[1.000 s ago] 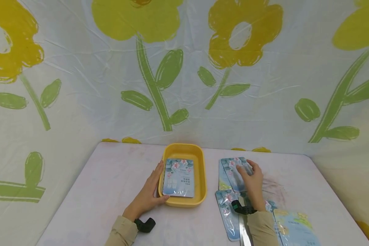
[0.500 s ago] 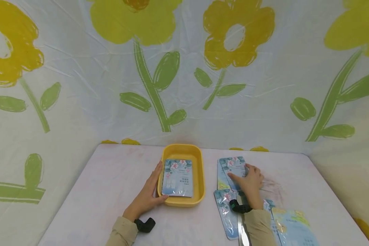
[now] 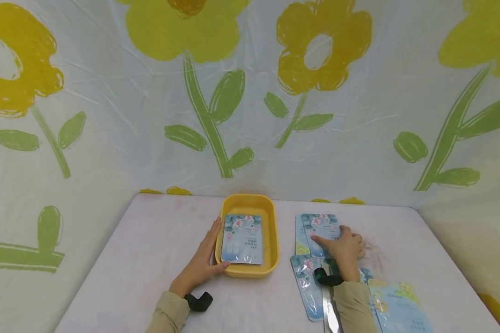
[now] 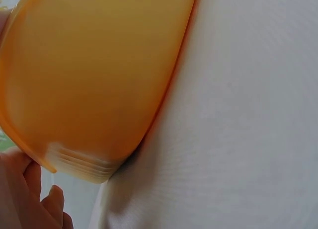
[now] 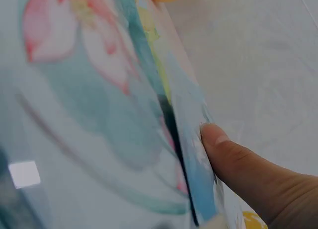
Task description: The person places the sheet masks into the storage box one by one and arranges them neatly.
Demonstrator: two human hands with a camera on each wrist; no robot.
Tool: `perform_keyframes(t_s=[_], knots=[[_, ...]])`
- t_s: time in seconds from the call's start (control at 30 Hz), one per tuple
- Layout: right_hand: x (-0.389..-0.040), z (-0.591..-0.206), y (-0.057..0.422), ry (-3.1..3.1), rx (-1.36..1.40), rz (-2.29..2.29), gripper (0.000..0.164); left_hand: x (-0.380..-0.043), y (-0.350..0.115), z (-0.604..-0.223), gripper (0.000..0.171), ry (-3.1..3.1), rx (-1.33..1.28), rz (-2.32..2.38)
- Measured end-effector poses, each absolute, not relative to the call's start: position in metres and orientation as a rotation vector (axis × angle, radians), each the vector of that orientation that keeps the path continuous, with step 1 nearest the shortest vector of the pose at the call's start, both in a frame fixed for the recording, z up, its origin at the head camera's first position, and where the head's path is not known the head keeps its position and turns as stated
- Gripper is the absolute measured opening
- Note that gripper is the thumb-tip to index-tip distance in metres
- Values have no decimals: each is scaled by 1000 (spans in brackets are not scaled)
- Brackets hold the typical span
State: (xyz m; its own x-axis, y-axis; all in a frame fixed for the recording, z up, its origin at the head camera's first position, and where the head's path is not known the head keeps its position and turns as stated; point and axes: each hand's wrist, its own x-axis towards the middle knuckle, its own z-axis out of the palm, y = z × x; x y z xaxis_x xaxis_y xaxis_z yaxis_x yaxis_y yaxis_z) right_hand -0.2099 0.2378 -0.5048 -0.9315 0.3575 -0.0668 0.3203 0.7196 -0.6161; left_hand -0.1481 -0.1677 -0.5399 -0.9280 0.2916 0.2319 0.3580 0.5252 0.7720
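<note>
In the head view, my left hand (image 3: pixel 202 261) rests against the left side of a yellow plastic tray (image 3: pixel 276 231), straight fingers along the wall and thumb at the near-left corner. The left wrist view has the tray's outer wall (image 4: pixel 89 80) up close, fingertips right at its rim. Inside the tray lies a blue floral sheet mask packet (image 3: pixel 241 236). To the right, my right hand (image 3: pixel 347 249) holds another floral packet (image 3: pixel 320 224) across its width, thumb on the left, fingers on the right. Under it a blue-and-yellow packet (image 3: pixel 301 240) sticks out. In the right wrist view my thumb (image 5: pixel 238 162) presses the stacked edges.
Nearer me lie another floral packet (image 3: pixel 308 289), a shiny silver strip (image 3: pixel 330 312) partly under the right sleeve, and a light blue packet (image 3: pixel 400 305) at the right. A flower-printed sheet (image 3: pixel 150 106) rises behind the white table (image 3: pixel 158 231).
My right hand has shifted its hold on the upper packet, the thumb moving left to its left edge. That packet has turned straighter. The left hand stays at the tray.
</note>
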Motion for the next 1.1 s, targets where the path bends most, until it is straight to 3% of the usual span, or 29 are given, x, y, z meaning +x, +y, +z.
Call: perform_keyframes(t_s=[0.23,0.5,0.9,1.1], knots=[[-212,-507,246,-2803,-574,1088,101,-150,-169,-539,109,-2677,-580,-1391],[-208,-516,256,-2593,-551,1334,72,-149,-168,-540,109,-2682,-587,-1396],[-210,-516,255,-2149,-444,1716,43,-149,-169,-538,109,-2666,-609,-1397],[-212,-515,255,-2113,-434,1805,41,-150,-169,-537,108,-2655,-619,-1400]])
